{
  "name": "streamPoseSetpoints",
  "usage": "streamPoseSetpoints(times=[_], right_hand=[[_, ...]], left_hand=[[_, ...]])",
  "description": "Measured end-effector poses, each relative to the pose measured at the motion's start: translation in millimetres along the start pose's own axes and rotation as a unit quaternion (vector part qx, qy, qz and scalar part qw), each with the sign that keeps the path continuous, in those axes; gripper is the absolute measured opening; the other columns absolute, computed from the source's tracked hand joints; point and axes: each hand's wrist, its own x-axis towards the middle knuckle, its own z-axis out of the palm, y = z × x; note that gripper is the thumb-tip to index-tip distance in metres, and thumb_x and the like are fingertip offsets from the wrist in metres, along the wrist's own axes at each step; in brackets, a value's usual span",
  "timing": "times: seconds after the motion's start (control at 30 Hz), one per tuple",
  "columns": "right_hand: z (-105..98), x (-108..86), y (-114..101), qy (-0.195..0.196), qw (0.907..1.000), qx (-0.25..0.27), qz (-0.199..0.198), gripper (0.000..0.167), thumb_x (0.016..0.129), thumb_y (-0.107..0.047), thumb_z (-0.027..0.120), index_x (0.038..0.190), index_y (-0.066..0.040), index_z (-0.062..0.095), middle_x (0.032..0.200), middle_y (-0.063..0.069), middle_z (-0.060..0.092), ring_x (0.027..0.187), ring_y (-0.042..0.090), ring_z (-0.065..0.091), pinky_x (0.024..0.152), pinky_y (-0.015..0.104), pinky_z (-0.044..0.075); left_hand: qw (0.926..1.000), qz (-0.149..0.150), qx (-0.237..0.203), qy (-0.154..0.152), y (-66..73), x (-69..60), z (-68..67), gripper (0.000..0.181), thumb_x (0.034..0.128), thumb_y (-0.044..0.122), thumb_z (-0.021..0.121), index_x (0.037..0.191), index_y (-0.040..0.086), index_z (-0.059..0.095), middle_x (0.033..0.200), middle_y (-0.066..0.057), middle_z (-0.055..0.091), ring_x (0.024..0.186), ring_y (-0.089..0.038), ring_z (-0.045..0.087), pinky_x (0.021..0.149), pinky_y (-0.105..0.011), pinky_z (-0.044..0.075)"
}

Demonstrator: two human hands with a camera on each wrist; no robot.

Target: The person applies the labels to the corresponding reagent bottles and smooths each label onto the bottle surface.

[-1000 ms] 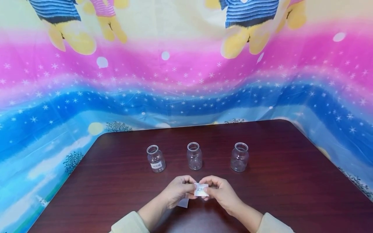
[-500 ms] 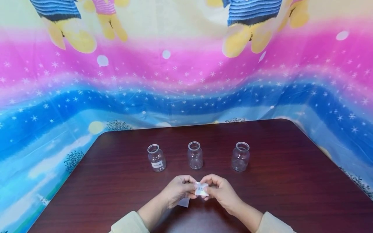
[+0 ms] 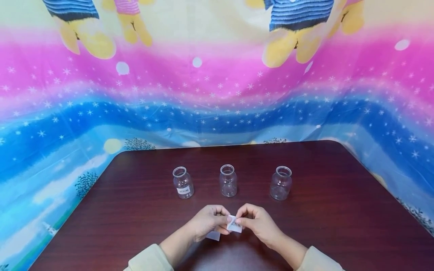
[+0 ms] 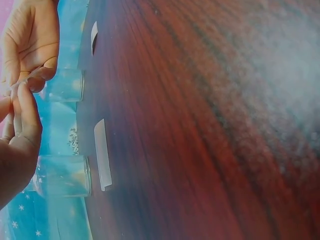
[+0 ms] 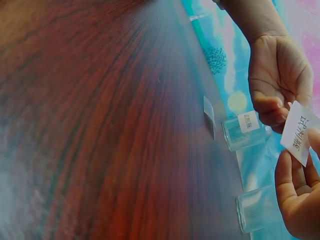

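Between my two hands is a small white paper label with dark printed characters, tilted, its upper edge bent. My left hand pinches its left side between thumb and fingers. With thumb and forefinger, my right hand pinches the upper edge. In the right wrist view the label shows its printed face; the left wrist view hardly shows it. Beyond the hands stand three clear glass bottles: a left one bearing a white label, a middle one and a right one, both without a visible label.
A white paper piece lies on the dark red wooden table, partly under my left hand. In the left wrist view two pale paper pieces lie apart, one longer strip and a smaller piece. A patterned cloth hangs behind.
My right hand has shifted its pinch from the label's right side to its upper edge. The label now tilts and its upper edge bends. The bottles stay where they stood.
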Motion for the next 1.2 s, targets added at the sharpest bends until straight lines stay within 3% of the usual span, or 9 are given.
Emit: streamPoseSetpoints(times=[0.2, 0.4, 0.57, 0.67, 0.8, 0.9, 1.2], right_hand=[[-1.8, -1.2, -2.7, 0.015, 0.9990, -0.042, 0.006, 0.013, 0.078, -0.002, 0.058, 0.082, 0.008, 0.052, 0.075, 0.005, 0.054, 0.066, 0.009, 0.048, 0.060, 0.023, 0.044], [-3.0, -2.1, -4.4, 0.024, 0.9985, -0.042, -0.025, 0.017, 0.078, -0.004, 0.059, 0.081, 0.010, 0.051, 0.082, 0.011, 0.056, 0.074, 0.012, 0.051, 0.065, 0.022, 0.044], [-5.2, -3.6, -6.2, 0.026, 0.9986, -0.039, -0.025, 0.003, 0.079, 0.000, 0.057, 0.079, -0.001, 0.054, 0.077, 0.002, 0.055, 0.071, 0.011, 0.049, 0.063, 0.022, 0.043], [-6.0, -4.5, -6.2, 0.026, 0.9989, -0.034, -0.019, 0.008, 0.079, 0.001, 0.056, 0.078, -0.007, 0.053, 0.076, 0.000, 0.054, 0.070, 0.010, 0.049, 0.063, 0.022, 0.043], [-7.6, -5.6, -5.8, 0.026, 0.9994, -0.020, -0.009, 0.005, 0.079, 0.001, 0.056, 0.081, 0.001, 0.051, 0.076, 0.001, 0.052, 0.071, 0.010, 0.049, 0.064, 0.023, 0.043], [-10.1, -6.1, -6.1, 0.034, 0.9992, -0.022, 0.003, 0.014, 0.079, -0.002, 0.057, 0.085, 0.008, 0.049, 0.077, 0.002, 0.051, 0.071, 0.010, 0.047, 0.063, 0.022, 0.043], [-16.5, -6.4, -4.3, 0.035, 0.9987, -0.014, 0.035, 0.017, 0.079, 0.002, 0.054, 0.089, 0.014, 0.047, 0.077, 0.001, 0.050, 0.069, 0.009, 0.047, 0.062, 0.021, 0.044]], left_hand=[[0.9998, -0.008, 0.015, 0.009, 0.4, 0.0, 1.9, 0.012, 0.0798, -0.001, 0.053, 0.086, -0.011, 0.051, 0.067, -0.008, 0.056, 0.057, -0.013, 0.056, 0.054, -0.025, 0.050], [0.9993, -0.014, 0.029, 0.018, 2.2, -0.9, 2.7, 0.013, 0.0789, 0.000, 0.054, 0.085, -0.011, 0.051, 0.066, -0.009, 0.056, 0.056, -0.014, 0.056, 0.054, -0.026, 0.051], [0.9987, -0.017, 0.039, 0.028, 2.9, -1.5, 2.6, 0.012, 0.0784, -0.002, 0.053, 0.084, -0.012, 0.052, 0.066, -0.010, 0.056, 0.054, -0.013, 0.055, 0.052, -0.025, 0.050], [0.9983, -0.023, 0.045, 0.029, 1.6, -1.6, 2.8, 0.012, 0.0781, -0.003, 0.052, 0.085, -0.013, 0.051, 0.067, -0.011, 0.056, 0.053, -0.013, 0.055, 0.051, -0.023, 0.050], [0.9979, -0.027, 0.051, 0.030, -1.0, -0.6, 2.4, 0.012, 0.0775, -0.004, 0.052, 0.085, -0.014, 0.052, 0.068, -0.012, 0.056, 0.052, -0.013, 0.055, 0.050, -0.022, 0.049], [0.9974, -0.026, 0.058, 0.034, -2.2, 0.2, 1.3, 0.010, 0.0770, -0.004, 0.053, 0.083, -0.012, 0.052, 0.067, -0.011, 0.055, 0.051, -0.013, 0.055, 0.049, -0.023, 0.049], [0.9964, -0.045, 0.071, 0.013, -7.6, 3.3, 0.4, 0.011, 0.0768, -0.004, 0.053, 0.085, -0.011, 0.053, 0.068, -0.009, 0.055, 0.051, -0.013, 0.054, 0.052, -0.027, 0.051]])
